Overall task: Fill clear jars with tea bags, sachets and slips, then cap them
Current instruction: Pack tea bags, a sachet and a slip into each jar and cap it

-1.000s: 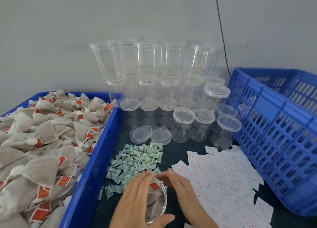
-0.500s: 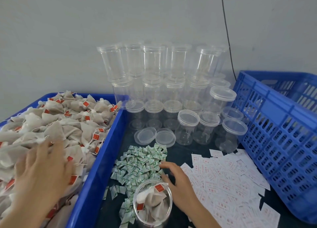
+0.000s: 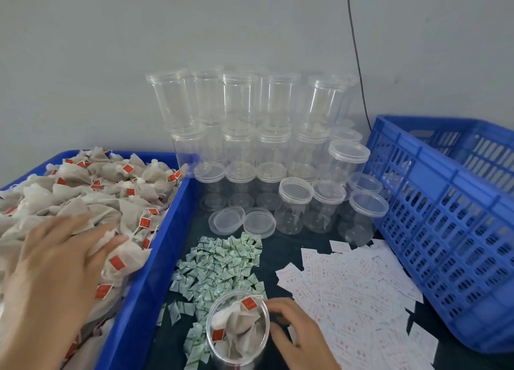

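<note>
Our left hand (image 3: pixel 55 261) lies spread over the tea bags (image 3: pixel 105 191) in the blue tray (image 3: pixel 155 258), seemingly to gather more, while our right hand (image 3: pixel 297 330) curls round the open jar (image 3: pixel 237 330), steadying it on the desk (image 3: pixel 283 247) among the sachets (image 3: pixel 222 261)

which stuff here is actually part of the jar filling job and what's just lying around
In the job: open jar, part filled; tea bags in the blue tray, under the left hand; green sachets; slips; two loose lids; stacked empty jars; right hand beside the open jar.
Just lying about: blue crate; black cable on the wall.
</note>
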Motion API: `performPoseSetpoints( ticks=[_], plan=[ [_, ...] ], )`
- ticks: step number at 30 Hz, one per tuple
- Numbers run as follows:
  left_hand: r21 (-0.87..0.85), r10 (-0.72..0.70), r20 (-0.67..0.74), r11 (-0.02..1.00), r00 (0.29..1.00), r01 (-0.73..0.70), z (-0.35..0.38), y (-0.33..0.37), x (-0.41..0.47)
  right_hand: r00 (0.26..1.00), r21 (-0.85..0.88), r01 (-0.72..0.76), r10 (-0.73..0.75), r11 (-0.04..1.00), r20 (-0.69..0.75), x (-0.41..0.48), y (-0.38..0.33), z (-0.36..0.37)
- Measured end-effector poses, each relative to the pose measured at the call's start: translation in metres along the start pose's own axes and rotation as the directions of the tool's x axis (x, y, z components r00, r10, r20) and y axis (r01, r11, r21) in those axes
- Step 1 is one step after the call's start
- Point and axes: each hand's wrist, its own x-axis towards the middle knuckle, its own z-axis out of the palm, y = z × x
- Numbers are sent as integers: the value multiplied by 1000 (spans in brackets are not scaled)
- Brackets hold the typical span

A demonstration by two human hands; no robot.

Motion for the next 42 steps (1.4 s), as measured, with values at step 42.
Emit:
performPoseSetpoints(
  ticks=[42],
  plan=[
    [-813,-81,434,394,897,429,106,124,-96,987,-425,13,-79,905,-139,109,8,10]
  ],
)
